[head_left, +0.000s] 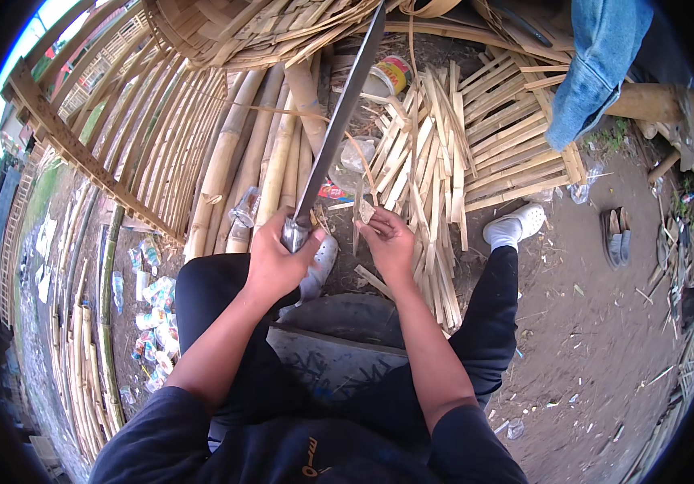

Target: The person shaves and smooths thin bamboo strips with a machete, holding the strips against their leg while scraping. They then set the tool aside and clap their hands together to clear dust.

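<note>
My left hand [278, 258] is wrapped round the metal-coloured handle of a machete [341, 113]. Its long dark blade slants up and away toward the top of the view. To the right of it, my right hand [387, 242] is closed in a pinch on a thin bamboo strip [361, 149], which curves up and left past the blade. At those fingertips shows a small pale piece [365, 211] whose kind I cannot make out. Just beyond the right hand lies a loose pile of split bamboo slats [432, 153].
Thick bamboo poles [234, 161] lie ahead, beside a slatted bamboo frame [121, 153] at left. A woven bamboo basket [210, 28] is at the top. A blue denim garment [597, 64] hangs at upper right. Shoes [617, 238] sit on the dirt; litter [157, 323] lies at left.
</note>
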{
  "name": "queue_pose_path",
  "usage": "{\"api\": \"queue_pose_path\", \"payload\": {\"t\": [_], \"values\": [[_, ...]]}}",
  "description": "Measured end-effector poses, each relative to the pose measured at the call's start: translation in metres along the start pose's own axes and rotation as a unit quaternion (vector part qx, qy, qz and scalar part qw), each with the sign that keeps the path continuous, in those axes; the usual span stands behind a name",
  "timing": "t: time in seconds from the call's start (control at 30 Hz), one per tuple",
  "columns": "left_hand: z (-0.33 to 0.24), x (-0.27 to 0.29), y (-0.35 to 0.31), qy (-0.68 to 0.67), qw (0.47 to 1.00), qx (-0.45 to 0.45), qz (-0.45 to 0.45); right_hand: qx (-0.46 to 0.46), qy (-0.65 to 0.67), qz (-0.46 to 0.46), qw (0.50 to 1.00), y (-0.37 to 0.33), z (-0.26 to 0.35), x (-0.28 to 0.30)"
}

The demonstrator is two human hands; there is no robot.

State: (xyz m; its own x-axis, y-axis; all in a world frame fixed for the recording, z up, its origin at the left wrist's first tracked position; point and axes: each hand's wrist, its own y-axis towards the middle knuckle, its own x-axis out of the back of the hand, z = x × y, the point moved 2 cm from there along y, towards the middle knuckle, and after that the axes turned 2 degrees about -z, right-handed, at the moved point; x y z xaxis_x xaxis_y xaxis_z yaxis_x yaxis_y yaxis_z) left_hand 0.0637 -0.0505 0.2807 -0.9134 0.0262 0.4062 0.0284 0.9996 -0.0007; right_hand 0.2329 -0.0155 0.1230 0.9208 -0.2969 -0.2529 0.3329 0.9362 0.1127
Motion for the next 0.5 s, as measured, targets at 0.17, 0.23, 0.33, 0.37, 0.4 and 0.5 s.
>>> {"api": "queue_pose_path", "payload": {"t": [0.17, 0.23, 0.33, 0.37, 0.4, 0.5], "values": [[0.001, 0.010, -0.017, 0.013, 0.991, 0.082, 0.102, 0.006, -0.001, -0.009, 1.000, 0.012, -0.017, -0.014], [0.009, 0.010, -0.017, 0.053, 0.987, 0.085, 0.129, 0.008, -0.001, -0.010, 1.000, 0.016, -0.023, -0.015], [0.038, 0.013, -0.016, 0.122, 0.989, -0.027, 0.075, 0.004, 0.020, 0.002, 1.000, 0.016, -0.025, -0.029], [0.043, 0.013, -0.014, 0.136, 0.988, -0.050, 0.058, 0.001, 0.019, 0.004, 1.000, 0.015, -0.024, -0.031], [0.045, 0.013, -0.013, 0.149, 0.985, -0.072, 0.042, -0.003, 0.018, 0.005, 1.000, 0.014, -0.022, -0.033], [0.046, 0.017, -0.008, 0.185, 0.981, -0.043, 0.034, -0.016, -0.029, 0.002, 0.999, 0.012, -0.018, -0.035]]}}
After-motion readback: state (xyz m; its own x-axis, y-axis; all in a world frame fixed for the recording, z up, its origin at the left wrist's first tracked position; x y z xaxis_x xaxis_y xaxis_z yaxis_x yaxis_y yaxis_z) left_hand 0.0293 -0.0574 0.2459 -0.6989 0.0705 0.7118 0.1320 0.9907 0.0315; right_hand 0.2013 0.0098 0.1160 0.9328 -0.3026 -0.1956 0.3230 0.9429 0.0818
